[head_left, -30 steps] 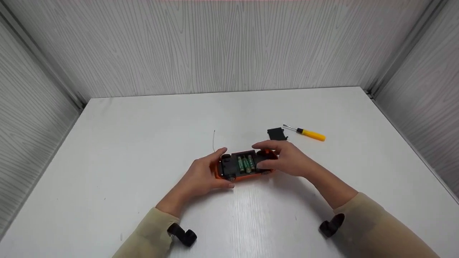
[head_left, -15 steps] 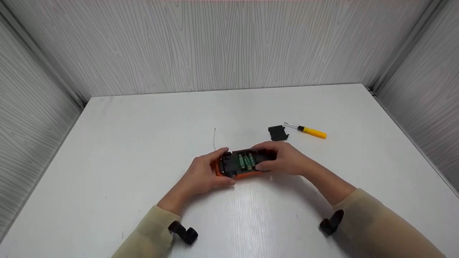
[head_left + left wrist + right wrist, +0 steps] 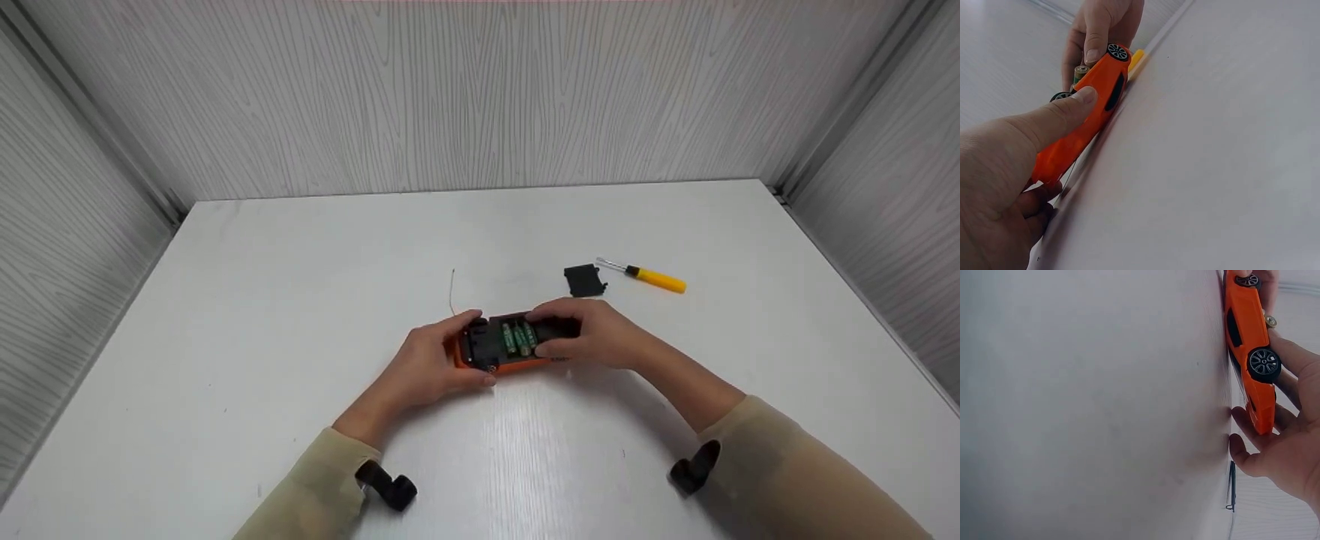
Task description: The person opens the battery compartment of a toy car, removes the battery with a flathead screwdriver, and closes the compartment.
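An orange toy car (image 3: 480,347) is held upside down just over the table, its black underside facing up. Several green batteries (image 3: 519,339) sit in its uncovered battery bay; in both wrist views one battery end (image 3: 1081,71) sticks up above the car's edge. My left hand (image 3: 430,362) grips the car's left end, thumb along the near side (image 3: 1058,115). The right hand (image 3: 600,334) holds the other end, with thumb and index fingertips at the batteries' edge of the bay. Whether they touch a battery, I cannot tell.
Behind my right hand lies a black battery cover (image 3: 585,280), with a yellow-handled screwdriver (image 3: 658,280) to its right. A thin antenna wire (image 3: 451,291) sticks out from the car toward the back wall (image 3: 480,97).
My right index finger has come in from the car's far edge toward the batteries, and the hand covers more of that end. The left hand keeps its grip.
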{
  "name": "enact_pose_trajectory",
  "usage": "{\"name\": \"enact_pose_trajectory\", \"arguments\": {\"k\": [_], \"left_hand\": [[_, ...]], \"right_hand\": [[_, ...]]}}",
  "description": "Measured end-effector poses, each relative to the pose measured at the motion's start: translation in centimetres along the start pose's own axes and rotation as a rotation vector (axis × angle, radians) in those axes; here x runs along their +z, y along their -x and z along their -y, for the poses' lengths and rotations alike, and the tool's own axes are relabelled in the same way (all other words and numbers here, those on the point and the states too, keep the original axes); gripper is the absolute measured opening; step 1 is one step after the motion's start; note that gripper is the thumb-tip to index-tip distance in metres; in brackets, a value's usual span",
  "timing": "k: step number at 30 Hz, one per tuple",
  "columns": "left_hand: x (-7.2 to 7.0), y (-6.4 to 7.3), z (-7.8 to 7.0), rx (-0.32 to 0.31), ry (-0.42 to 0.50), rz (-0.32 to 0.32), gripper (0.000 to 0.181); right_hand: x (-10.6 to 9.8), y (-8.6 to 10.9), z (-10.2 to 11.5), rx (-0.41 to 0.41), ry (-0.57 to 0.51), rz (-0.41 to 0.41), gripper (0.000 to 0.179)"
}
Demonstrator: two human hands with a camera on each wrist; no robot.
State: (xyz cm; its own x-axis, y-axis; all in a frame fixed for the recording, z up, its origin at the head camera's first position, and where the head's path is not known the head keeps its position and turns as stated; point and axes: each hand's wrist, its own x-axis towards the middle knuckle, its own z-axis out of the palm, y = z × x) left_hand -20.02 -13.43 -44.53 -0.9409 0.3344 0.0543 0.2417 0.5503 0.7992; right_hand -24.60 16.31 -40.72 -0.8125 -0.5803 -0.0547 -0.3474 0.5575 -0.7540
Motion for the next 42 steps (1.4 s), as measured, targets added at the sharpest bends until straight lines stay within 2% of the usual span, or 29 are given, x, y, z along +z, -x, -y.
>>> {"name": "enact_pose_trajectory", "arguments": {"k": [19, 26, 37, 42], "left_hand": [[-0.05, 0.04, 0.07, 0.032, -0.007, -0.004, 0.097], [-0.08, 0.03, 0.04, 0.030, -0.005, -0.002, 0.097], [-0.05, -0.05, 0.03, 0.018, 0.007, 0.002, 0.094], [-0.04, 0.01, 0.09, 0.033, 0.001, -0.002, 0.094]], "right_hand": [[0.11, -0.19, 0.33, -0.036, 0.050, -0.014, 0.042], [0.08, -0.27, 0.02, -0.099, 0.082, -0.008, 0.037], [-0.09, -0.14, -0.27, -0.158, 0.113, 0.011, 0.029], [-0.11, -0.08, -0.40, -0.164, 0.120, 0.025, 0.031]]}}
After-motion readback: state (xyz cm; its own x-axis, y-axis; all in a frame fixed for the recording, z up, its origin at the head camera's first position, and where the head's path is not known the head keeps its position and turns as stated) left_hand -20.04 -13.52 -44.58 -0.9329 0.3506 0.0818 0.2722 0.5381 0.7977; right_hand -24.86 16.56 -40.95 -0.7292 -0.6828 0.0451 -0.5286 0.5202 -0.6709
